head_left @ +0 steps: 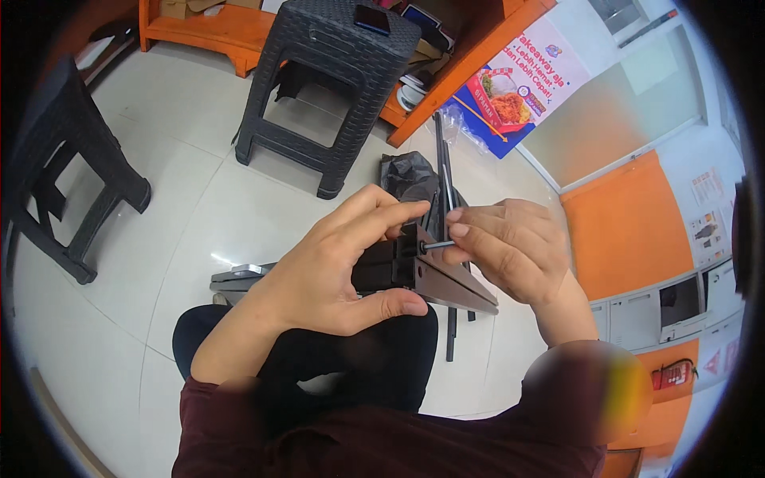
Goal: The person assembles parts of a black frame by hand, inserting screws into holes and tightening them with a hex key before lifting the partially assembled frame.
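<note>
My left hand [327, 267] is wrapped around the end of a black and grey frame part [382, 267], fingers over its top and thumb stretched along its lower side. Long flat grey bars [458, 283] run from this end toward the right. In my right hand [518, 243], a thin metal hex key [438, 245] is pinched between thumb and fingers. Its tip meets a hole in the end of the frame part. Most of the key is hidden by my fingers. The frame part is held above my lap.
A black plastic stool [335, 48] stands ahead with a phone [372, 20] on it. Another black stool [72, 159] is at the left. Behind my right hand, dark bars [443, 151] and a black plastic bag [408, 174] lie on the tiled floor [191, 183]. Lockers [635, 320] line the right.
</note>
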`<state>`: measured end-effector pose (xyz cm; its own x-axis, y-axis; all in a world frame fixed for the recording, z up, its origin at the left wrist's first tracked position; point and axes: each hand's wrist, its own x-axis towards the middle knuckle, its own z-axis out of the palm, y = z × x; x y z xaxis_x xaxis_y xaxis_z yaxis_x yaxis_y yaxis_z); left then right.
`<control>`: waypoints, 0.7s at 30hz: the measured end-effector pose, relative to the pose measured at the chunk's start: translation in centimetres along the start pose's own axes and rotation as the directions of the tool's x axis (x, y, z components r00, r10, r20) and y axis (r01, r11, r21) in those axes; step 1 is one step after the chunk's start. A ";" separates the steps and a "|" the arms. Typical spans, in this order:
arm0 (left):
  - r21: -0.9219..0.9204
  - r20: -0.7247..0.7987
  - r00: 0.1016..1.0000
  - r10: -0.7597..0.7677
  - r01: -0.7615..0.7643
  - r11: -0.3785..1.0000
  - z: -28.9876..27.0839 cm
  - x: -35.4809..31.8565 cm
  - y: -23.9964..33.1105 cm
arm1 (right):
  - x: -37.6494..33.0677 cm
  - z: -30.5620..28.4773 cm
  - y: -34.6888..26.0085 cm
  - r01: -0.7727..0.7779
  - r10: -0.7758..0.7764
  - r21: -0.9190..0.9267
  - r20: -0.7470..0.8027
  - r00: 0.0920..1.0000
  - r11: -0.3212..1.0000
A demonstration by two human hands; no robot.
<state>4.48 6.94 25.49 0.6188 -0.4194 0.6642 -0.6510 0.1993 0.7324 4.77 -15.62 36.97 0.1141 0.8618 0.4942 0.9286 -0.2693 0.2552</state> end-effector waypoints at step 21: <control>0.298 -0.205 0.958 0.202 -0.135 0.945 1.6 -1.5 -0.2 | 3.6 -0.5 -4.7 -0.515 0.475 -0.030 0.434 0.765 0.857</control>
<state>2.97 6.08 24.07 0.5515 -0.1802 0.8145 -0.8299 -0.0194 0.5576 0.66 -11.44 38.02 0.6819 0.7181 0.1387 0.7262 -0.6874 -0.0109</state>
